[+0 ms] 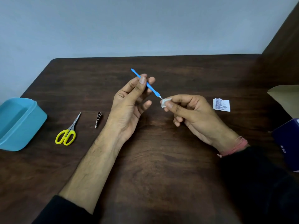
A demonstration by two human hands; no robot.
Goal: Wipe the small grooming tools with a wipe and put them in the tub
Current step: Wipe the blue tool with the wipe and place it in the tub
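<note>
1. We hold a small white folded wipe pinched in our right hand, around the metal tip of a thin blue-handled grooming tool.
2. Our left hand pinches its handle above the dark wooden table.
3. The yellow-handled scissors, a metal nail clipper and the blue plastic tub lie at the left.

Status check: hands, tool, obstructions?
Left hand pinches blue tool. Right hand pinches wipe on its metal tip. Tub open, path unobstructed.

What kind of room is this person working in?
Probably a home or office desk, though I can't be sure: a dark wooden table against a plain wall, with scissors, a nail clipper and a blue tub laid out.
</note>
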